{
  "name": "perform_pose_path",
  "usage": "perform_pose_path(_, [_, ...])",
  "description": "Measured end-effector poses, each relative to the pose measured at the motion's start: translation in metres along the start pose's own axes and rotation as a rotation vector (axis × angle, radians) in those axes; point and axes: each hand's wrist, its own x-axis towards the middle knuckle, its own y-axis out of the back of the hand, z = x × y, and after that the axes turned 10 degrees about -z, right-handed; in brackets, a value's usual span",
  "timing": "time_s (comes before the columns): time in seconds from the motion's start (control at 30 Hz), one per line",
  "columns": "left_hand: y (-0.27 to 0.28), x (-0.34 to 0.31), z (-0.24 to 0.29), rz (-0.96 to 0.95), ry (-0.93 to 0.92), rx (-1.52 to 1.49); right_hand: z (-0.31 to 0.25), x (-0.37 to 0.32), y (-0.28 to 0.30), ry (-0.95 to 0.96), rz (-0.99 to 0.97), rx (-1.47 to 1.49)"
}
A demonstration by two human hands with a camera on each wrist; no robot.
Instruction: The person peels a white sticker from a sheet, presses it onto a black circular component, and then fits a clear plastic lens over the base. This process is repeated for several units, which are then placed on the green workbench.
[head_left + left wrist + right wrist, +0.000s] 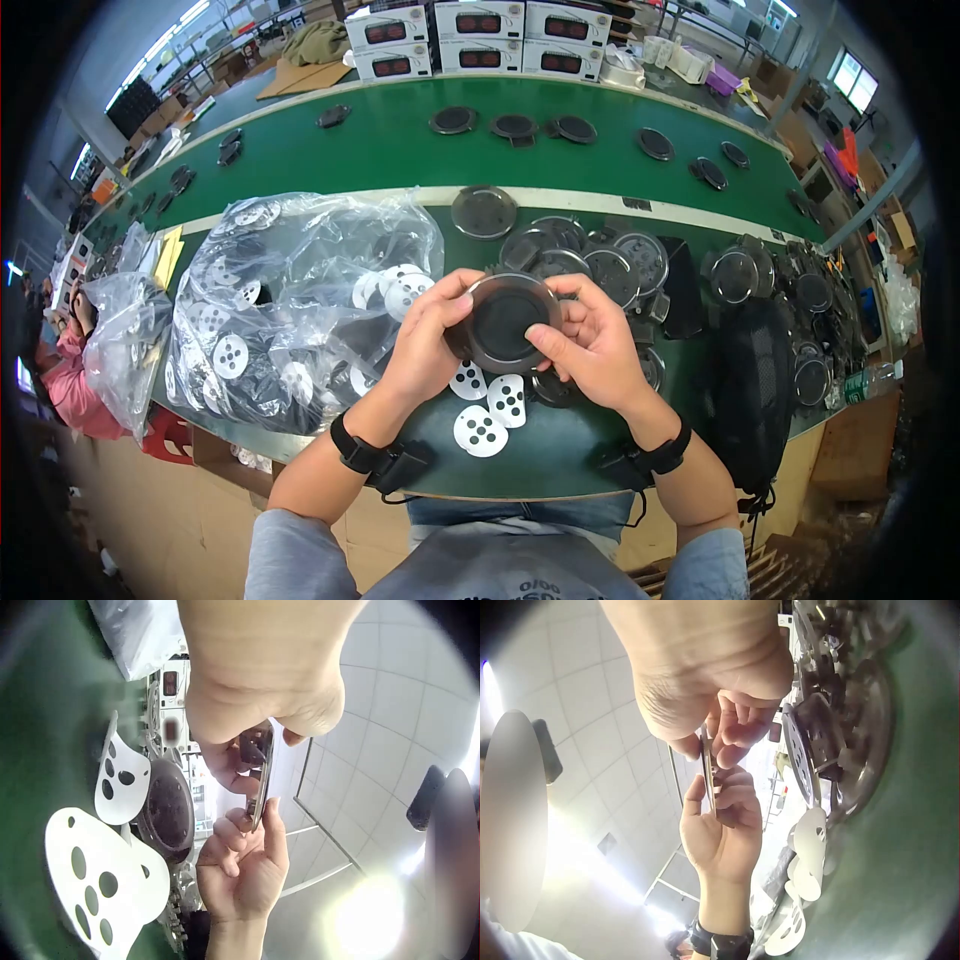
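Note:
Over the bench, a round dark plastic cover [498, 330] with a glossy rim is held up between both hands. My left hand [425, 340] grips its left edge, thumb on the upper face and fingers beneath. On the opposite side my right hand [600, 345] pinches the cover, thumb lying across the black centre. Seen edge-on in the left wrist view, the cover [262, 776] has small raised parts on its underside. Several white discs with holes [481, 431] lie on the bench just below the hands.
To the left spreads a clear plastic bag [330, 240] of white discs. Piled at the right are more dark covers [612, 278] and a black mesh pouch [752, 390]. Spaced covers [514, 127] lie on the green belt [380, 150] beyond. Boxes [480, 22] stand behind; another person [75, 375] sits far left.

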Motion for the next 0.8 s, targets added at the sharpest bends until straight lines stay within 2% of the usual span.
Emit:
perform_pose_path(0.1, [-0.001,0.000,-0.001,-0.044,-0.083,-0.094,0.001,-0.001,0.008,-0.007,-0.010,-0.002])
perform_pose_path(0.13, [-0.002,0.000,0.003,-0.027,-0.047,0.026,-0.001,-0.001,0.012,-0.009,-0.002,0.012])
perform_pose_path(0.17, [-0.013,0.003,0.012,0.027,-0.111,0.107,-0.001,0.000,0.014,-0.013,-0.009,0.033])
perform_pose_path(0.23, [-0.004,-0.003,0.029,0.150,-0.223,0.504,0.014,0.005,0.024,0.293,0.249,0.214])
perform_pose_path(0.27, [0.007,-0.006,0.041,0.191,-0.322,0.814,0.005,0.012,0.021,0.343,0.310,0.260])
perform_pose_path(0.3, [0.015,-0.013,0.057,0.321,-0.408,1.096,-0.007,0.013,0.017,0.385,0.384,0.305])
perform_pose_path(0.37, [0.036,-0.030,0.091,0.595,-0.482,1.411,-0.008,0.009,0.022,0.344,0.315,0.275])
perform_pose_path(0.43, [0.080,-0.057,0.116,0.645,-0.146,1.668,-0.003,0.010,0.018,0.335,0.269,0.267])
perform_pose_path(0.5, [0.127,-0.074,0.129,0.598,0.360,1.674,0.001,0.008,0.015,0.308,0.200,0.237])
perform_pose_path(0.6, [0.157,-0.088,0.130,0.223,0.664,1.519,0.005,0.008,0.009,0.264,0.150,0.240])
perform_pose_path(0.7, [0.159,-0.090,0.119,0.254,0.676,1.748,0.005,0.006,0.006,0.229,0.140,0.235])
perform_pose_path(0.8, [0.178,-0.094,0.094,0.230,0.577,1.751,0.010,0.006,0.008,0.236,0.104,0.229])
